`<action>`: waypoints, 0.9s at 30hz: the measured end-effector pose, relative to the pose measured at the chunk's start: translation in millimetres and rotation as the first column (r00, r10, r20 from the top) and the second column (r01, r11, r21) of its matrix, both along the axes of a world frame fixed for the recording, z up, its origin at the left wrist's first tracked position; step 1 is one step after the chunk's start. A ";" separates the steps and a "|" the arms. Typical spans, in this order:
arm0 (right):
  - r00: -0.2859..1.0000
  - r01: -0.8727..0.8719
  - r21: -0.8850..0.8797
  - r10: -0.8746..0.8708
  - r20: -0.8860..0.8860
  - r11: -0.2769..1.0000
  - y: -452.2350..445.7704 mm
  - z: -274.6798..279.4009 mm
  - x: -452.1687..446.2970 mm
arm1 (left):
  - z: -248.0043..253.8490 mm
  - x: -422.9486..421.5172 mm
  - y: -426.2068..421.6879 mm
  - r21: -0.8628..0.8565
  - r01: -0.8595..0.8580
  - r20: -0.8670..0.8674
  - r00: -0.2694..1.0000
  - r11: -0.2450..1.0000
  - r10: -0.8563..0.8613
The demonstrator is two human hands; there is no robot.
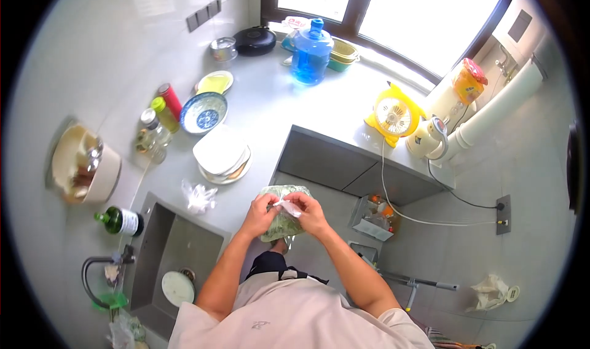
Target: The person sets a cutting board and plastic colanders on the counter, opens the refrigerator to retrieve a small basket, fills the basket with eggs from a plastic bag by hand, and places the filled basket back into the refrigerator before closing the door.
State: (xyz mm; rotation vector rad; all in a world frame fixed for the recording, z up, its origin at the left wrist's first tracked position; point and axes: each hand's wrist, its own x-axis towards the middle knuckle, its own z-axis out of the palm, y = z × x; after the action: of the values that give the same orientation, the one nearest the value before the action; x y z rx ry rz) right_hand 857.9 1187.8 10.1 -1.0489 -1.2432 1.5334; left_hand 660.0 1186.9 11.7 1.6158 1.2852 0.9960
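Note:
A clear plastic bag (282, 228) with something green inside hangs in front of my body, over the floor beside the counter edge. At its bunched white top, my left hand (262, 212) pinches the plastic between thumb and fingers. My right hand (308, 214) grips the same gathered top from the other side, and the two hands nearly meet. Exactly what the green contents are, I cannot make out. Left of the hands, a crumpled clear plastic bag (199, 196) lies on the counter near the sink.
The sink (175, 238) at left holds a white plate (178, 288). Stacked white dishes (221, 149), a blue patterned bowl (204, 113) and several bottles stand on the counter. Farther back are a blue water jug (311, 54) and a yellow fan (394, 115), its cord hanging down.

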 end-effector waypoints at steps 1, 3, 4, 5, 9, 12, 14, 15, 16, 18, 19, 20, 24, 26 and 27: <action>1.000 0.031 -0.008 -0.031 0.000 0.999 20.2 2.6 5.9 | -3.2 5.8 25.2 0.005 0.009 -0.003 1.000 1.000 -0.009; 0.996 0.084 -0.056 -0.082 0.044 0.995 58.4 8.9 16.6 | -4.6 17.3 71.9 0.059 0.040 -0.016 0.999 0.997 -0.039; 0.993 0.112 -0.031 -0.110 0.052 0.993 83.6 10.8 18.0 | -3.2 20.7 97.8 0.075 0.047 -0.031 0.999 0.996 -0.044; 0.990 0.126 -0.037 -0.124 0.071 0.991 109.5 11.6 21.1 | -2.8 23.7 122.7 0.093 0.054 -0.049 0.998 0.994 -0.050; 0.980 0.194 -0.075 -0.197 -0.028 0.978 179.0 10.8 26.0 | 4.4 38.1 196.9 0.159 0.060 -0.080 0.996 0.986 -0.048; 0.966 0.207 -0.127 -0.223 -0.128 0.970 229.1 3.8 32.6 | -2.8 48.9 247.9 0.203 0.027 -0.098 0.995 0.979 -0.007; 0.965 0.181 -0.174 -0.209 -0.157 0.968 268.2 6.5 36.8 | -8.8 52.7 280.0 0.207 0.001 -0.145 0.989 0.978 0.030; 0.977 0.145 -0.136 -0.163 -0.135 0.980 287.5 0.8 39.8 | -9.1 55.4 291.9 0.240 -0.020 -0.215 0.974 0.971 0.073; 0.980 0.129 -0.147 -0.149 -0.131 0.981 299.8 -3.9 42.2 | -14.6 57.7 301.9 0.199 -0.032 -0.205 0.976 0.979 0.074; 0.986 0.082 -0.150 -0.102 -0.131 0.985 333.8 -4.5 45.6 | -22.3 60.7 331.5 0.139 -0.070 -0.188 0.978 0.988 0.096; 0.982 0.073 -0.166 -0.100 -0.161 0.983 348.6 -7.1 47.8 | -23.6 64.3 342.9 0.142 -0.097 -0.209 0.970 0.985 0.125; 0.978 0.057 -0.186 -0.092 -0.189 0.981 366.8 -9.3 51.1 | -24.5 66.6 357.2 0.135 -0.103 -0.226 0.965 0.985 0.132; 0.976 0.008 -0.244 -0.061 -0.210 0.970 426.0 -23.5 61.5 | -23.1 69.1 401.8 0.094 -0.148 -0.284 0.944 0.984 0.170; 0.987 -0.006 -0.184 -0.024 -0.160 0.983 450.2 -37.2 63.8 | -22.1 73.4 415.4 0.075 -0.209 -0.320 0.921 0.975 0.222; 0.993 0.014 -0.139 -0.031 -0.117 0.990 458.7 -38.5 63.8 | -24.7 74.1 421.0 0.088 -0.226 -0.348 0.905 0.970 0.243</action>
State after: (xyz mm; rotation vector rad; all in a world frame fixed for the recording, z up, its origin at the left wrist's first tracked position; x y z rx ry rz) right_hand 921.6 1646.5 -28.5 -1.0397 -1.0522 1.6593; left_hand 734.0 1607.9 -13.0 1.7623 1.7489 0.9022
